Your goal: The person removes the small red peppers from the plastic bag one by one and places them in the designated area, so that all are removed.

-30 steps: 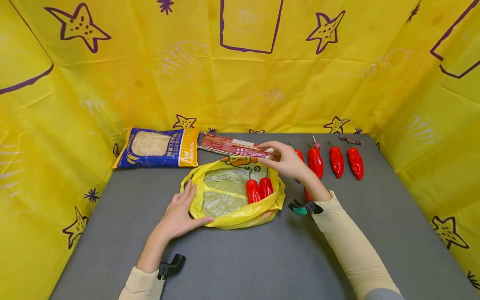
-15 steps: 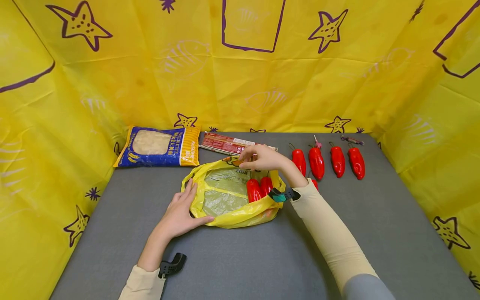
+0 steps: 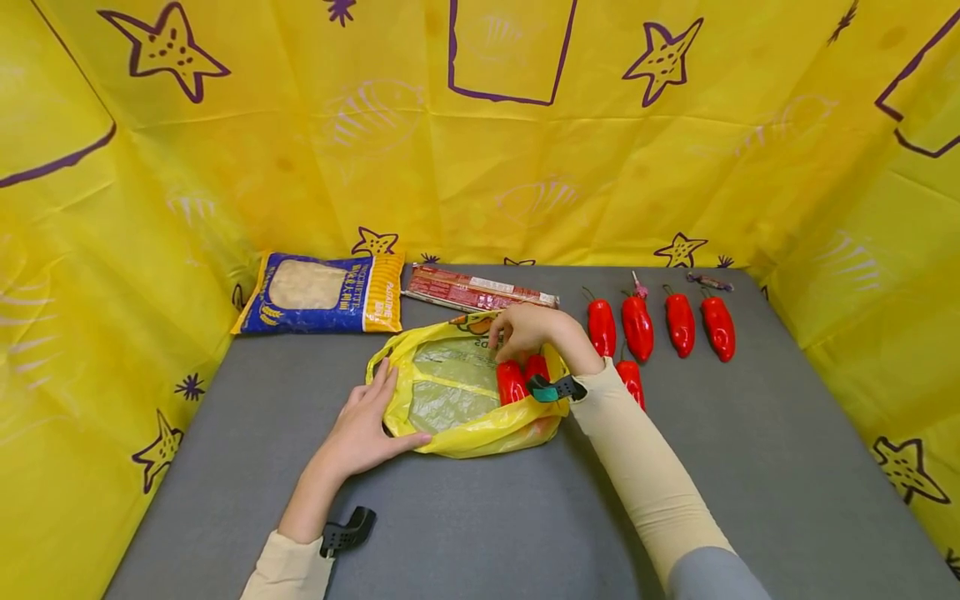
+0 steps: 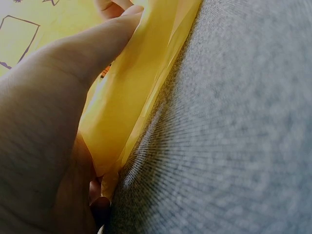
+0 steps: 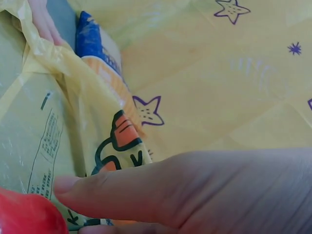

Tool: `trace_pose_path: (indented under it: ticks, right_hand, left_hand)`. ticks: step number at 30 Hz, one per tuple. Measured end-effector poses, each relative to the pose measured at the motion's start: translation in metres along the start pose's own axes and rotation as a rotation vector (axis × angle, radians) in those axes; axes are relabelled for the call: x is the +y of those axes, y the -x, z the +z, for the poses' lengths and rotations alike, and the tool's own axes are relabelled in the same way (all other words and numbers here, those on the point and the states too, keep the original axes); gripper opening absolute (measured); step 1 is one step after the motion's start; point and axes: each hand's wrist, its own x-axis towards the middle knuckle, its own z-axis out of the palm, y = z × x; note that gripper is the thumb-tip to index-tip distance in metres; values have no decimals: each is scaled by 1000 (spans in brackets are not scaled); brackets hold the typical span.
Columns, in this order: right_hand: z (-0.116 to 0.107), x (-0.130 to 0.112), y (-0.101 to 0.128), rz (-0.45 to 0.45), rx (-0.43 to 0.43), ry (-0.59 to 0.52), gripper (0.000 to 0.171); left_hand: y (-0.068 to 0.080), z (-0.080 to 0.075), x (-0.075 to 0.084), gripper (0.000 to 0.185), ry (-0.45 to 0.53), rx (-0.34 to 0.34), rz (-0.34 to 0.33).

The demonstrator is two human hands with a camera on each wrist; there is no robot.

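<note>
A yellow plastic bag (image 3: 450, 400) lies open on the grey table (image 3: 480, 517), with two red peppers (image 3: 510, 382) inside it at the right. My left hand (image 3: 401, 406) holds the bag's left rim between thumb and fingers. In the left wrist view the thumb (image 4: 63, 92) lies on the folded yellow plastic (image 4: 131, 97). My right hand (image 3: 513, 342) reaches over the far rim, its fingertips down at the tops of the two peppers. In the right wrist view a straight finger (image 5: 146, 190) lies over the printed bag (image 5: 58, 122), close to a red pepper (image 5: 24, 214).
Several more red peppers (image 3: 637, 327) lie in a row at the back right, and one (image 3: 632, 382) lies beside my right sleeve. A blue and yellow pasta packet (image 3: 322, 293) and a long red packet (image 3: 480, 292) lie at the back. Yellow sheets wall in three sides.
My right hand moved left from beside the long red packet, crossed the bag's far rim and came down onto the two peppers inside. The left hand kept its hold.
</note>
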Motion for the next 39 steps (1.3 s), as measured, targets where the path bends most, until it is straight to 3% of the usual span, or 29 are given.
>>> trace_pose_path:
  ticks: [12,19,28,34,39]
  right_hand:
    - [9,-7,0,5,-108,-3,32]
    - [16,-8,-3,16,-171,-62,33]
    - [21,-11,-7,-86,-47,33,32]
    - [25,-13,-6,-88,-66,23,46]
    - [27,-17,-5,-53,-73,-21,48]
  left_hand:
    - [0,0,0,128,1,0,-1]
    - [0,0,0,128,-3,2,-3]
    - [-1,1,0,128,-4,1,-4]
    - [0,0,1,128,3,-2,-7]
    - [0,-1,2,128,6,-1,-7]
